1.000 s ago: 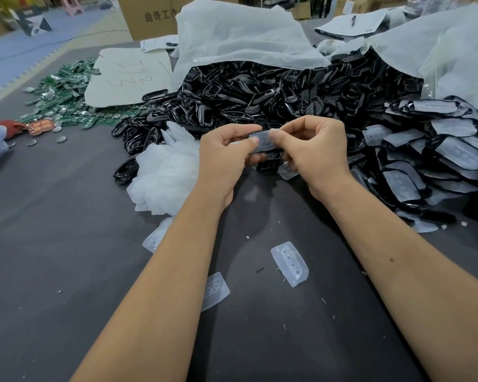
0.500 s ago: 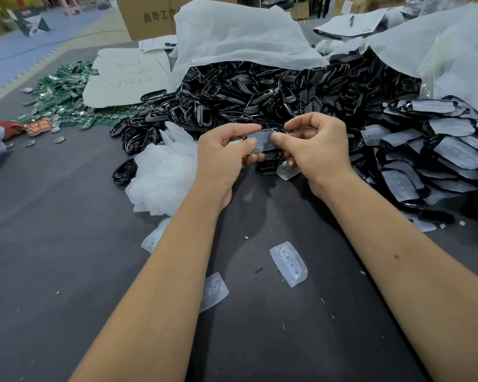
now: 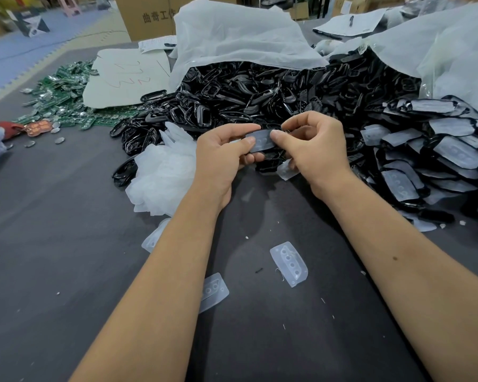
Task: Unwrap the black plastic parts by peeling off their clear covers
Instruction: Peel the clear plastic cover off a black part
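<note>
- Dark counter [image 3: 53,244] across the whole lower frame, scattered with small white flecks.
- Heap of bare black plastic parts [image 3: 246,89] in the upper centre, spilling from under a white bag [image 3: 232,31].
- Second bag [image 3: 439,45] at upper right; below it, at the right edge, a stack of still-covered parts [image 3: 425,161].
- Green circuit boards [image 3: 61,89] at upper left, beside a pale sheet of card [image 3: 122,75].
- Bunch of peeled clear covers [image 3: 163,177] left of centre, just beside the left wrist.
- Left hand [image 3: 218,158] and right hand [image 3: 318,153] at frame centre, raised over the near edge of the black heap.
- Between them, one black part with its clear cover [image 3: 260,140]; thumb and curled fingers of each hand pinching one end, thumbs on the cover face.
- Loose clear covers flat on the counter in the lower centre, one [image 3: 289,264] between the forearms, another [image 3: 213,292] partly under the left forearm.
- Likely risks: thumbs sliding on the slick film without catching an edge; thin cover tearing under a sideways pull, with a scrap left stuck; small part slipping from either pinch into the bare heap directly below and getting lost among finished pieces.
</note>
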